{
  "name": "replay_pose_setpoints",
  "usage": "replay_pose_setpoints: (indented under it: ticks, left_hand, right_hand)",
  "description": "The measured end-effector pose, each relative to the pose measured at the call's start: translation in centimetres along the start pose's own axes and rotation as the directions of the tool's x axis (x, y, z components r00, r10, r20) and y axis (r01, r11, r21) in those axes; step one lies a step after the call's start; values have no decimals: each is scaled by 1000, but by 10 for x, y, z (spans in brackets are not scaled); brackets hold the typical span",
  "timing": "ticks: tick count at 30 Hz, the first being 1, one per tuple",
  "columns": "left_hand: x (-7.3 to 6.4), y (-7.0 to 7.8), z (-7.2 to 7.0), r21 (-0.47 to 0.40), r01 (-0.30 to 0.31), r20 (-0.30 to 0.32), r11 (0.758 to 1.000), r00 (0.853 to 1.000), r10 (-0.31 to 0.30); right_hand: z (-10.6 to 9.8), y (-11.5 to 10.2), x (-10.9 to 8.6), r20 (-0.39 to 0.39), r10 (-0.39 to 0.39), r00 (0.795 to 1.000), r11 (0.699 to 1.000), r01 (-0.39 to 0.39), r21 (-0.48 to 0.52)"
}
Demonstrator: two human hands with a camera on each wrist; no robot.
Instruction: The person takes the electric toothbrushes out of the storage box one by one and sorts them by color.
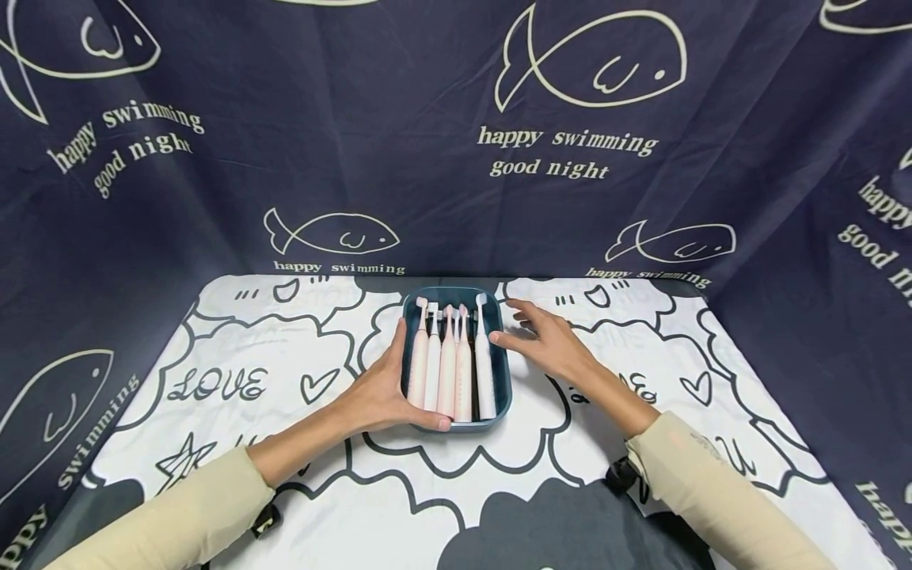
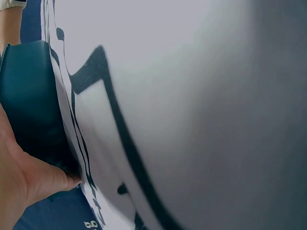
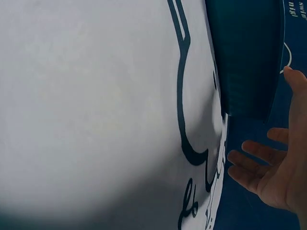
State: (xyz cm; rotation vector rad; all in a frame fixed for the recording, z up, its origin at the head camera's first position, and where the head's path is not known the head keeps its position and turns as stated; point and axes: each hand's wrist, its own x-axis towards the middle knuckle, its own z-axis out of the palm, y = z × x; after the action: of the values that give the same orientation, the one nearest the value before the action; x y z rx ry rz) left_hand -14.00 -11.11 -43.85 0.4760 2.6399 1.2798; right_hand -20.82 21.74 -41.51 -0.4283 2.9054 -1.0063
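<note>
A dark blue plastic box [image 1: 502, 380] stands on the table, holding several pink and white electric toothbrushes [image 1: 463, 372] side by side with their heads toward the back. My left hand [image 1: 381, 389] grips the box at its left side, thumb over the front rim and fingers along the left wall. In the left wrist view the same hand [image 2: 29, 179] lies against the box's outer wall [image 2: 31, 96]. At the right rim, my right hand [image 1: 549, 339] has its fingers spread and holds nothing; its thumb tip is beside the rightmost white toothbrush [image 1: 484, 372].
The table has a white cloth [image 1: 285, 380] with black cartoon outlines and lettering. Dark blue fabric [image 1: 442, 142] printed with fish and words rises behind it and along both sides.
</note>
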Motion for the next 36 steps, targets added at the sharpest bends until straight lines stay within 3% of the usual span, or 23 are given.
replay_pose_setpoints:
  ticks: [9,14,18,26,36]
  left_hand:
    - [2,1,0,-30,-23,21,999,1000,24]
    - [6,0,1,-87,-89,12,992,996,90]
    - [6,0,0,-89,-105,9,990,994,106]
    - [2,1,-1,-18,12,31,1000,999,-11]
    - [0,1,-2,-15,13,26,1000,1000,-12]
  right_hand:
    - [11,-3,-2,-1,0,1000,984,0,180]
    - [17,-5,0,-2,-5,1000,979,5,206]
    - [19,-7,1,6,-3,1000,978,2,208]
    - [21,-10,3,15,2,1000,981,-5,192]
    - [27,-14,5,0,3,1000,992,-3,130]
